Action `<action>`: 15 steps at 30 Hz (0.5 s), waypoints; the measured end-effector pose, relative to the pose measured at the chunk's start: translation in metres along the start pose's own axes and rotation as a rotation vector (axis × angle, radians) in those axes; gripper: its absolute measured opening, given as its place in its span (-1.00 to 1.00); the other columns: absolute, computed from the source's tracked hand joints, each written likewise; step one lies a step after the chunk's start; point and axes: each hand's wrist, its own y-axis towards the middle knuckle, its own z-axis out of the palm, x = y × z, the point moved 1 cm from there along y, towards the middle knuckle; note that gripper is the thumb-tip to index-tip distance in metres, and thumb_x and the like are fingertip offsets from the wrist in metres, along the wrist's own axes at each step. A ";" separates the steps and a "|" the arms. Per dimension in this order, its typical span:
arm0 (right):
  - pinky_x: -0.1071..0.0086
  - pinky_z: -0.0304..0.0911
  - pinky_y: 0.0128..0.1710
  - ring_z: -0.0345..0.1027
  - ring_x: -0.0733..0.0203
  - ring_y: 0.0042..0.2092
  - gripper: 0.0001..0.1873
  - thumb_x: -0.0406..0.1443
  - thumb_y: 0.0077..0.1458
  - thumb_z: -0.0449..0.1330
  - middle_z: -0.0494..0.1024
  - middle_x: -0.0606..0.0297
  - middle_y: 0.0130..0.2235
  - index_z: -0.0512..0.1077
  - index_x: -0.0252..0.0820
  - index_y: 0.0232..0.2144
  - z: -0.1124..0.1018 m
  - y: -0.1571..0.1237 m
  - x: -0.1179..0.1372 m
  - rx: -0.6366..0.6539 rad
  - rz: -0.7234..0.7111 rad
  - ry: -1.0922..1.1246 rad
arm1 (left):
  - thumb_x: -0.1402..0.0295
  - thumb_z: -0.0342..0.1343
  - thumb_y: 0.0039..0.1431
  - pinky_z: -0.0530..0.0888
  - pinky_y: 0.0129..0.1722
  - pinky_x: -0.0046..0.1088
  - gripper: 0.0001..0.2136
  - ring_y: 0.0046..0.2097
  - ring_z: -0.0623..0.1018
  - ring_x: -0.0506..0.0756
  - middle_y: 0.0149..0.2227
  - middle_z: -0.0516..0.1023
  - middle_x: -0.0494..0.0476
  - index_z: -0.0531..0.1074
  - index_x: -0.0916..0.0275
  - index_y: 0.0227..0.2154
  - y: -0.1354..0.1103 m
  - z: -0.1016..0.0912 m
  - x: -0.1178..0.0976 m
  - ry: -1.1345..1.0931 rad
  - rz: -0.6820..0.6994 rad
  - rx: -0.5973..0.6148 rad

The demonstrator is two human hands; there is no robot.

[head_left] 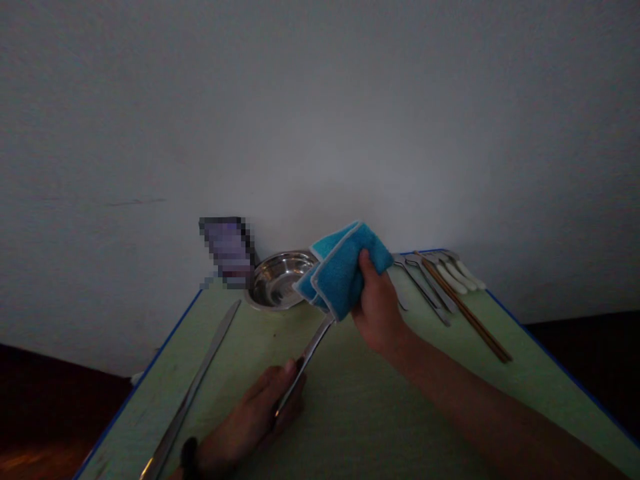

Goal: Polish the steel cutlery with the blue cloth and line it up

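My left hand [274, 400] is closed around the handle of a shiny metal utensil [313, 347], which slants up and away to the right. Its far end goes under a folded blue cloth [345, 270] with white edging, so I cannot tell its kind. My right hand [377, 303] grips the cloth, thumb pressed on top, with the cloth around the hidden end. Just behind the cloth stands a round stainless steel bowl [273, 293], partly covered from view. On the left of the table lies a long metal knife [200, 377].
Right of the cloth lie metal utensils [427, 293], brown chopsticks [470, 317] and several white-handled forks [453, 272]. A blurred phone-like device [230, 250] leans on the wall [320, 120] behind the bowl. The pale green table [350, 407] has blue edges and meets the wall.
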 end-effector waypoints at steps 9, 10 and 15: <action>0.31 0.35 -0.30 0.41 0.21 -0.33 -0.53 0.07 -0.07 0.12 0.49 0.34 -0.41 0.42 -0.15 -0.28 0.013 0.009 0.067 -0.077 -0.130 -0.039 | -0.04 -0.12 0.18 0.03 -0.63 -0.55 -0.55 -0.62 0.09 -0.08 -0.67 0.11 -0.13 0.21 0.25 -0.61 0.048 0.055 -0.025 -0.256 0.227 0.048; 0.32 0.35 -0.31 0.41 0.21 -0.33 -0.55 0.06 -0.09 0.14 0.49 0.35 -0.43 0.42 -0.15 -0.30 0.014 0.014 0.074 -0.065 -0.161 -0.057 | -0.03 -0.12 0.18 0.02 -0.63 -0.55 -0.55 -0.62 0.07 -0.08 -0.66 0.09 -0.13 0.19 0.24 -0.61 0.054 0.058 -0.025 -0.307 0.250 0.046; 0.37 0.33 -0.42 0.38 0.25 -0.42 -0.54 0.10 -0.07 0.10 0.45 0.39 -0.53 0.40 -0.13 -0.34 0.020 0.034 0.080 0.081 -0.256 -0.134 | -0.09 -0.20 0.17 -0.01 -0.65 -0.52 -0.49 -0.66 0.05 -0.09 -0.72 0.07 -0.13 0.15 0.23 -0.67 0.063 0.057 -0.019 -0.513 0.173 0.087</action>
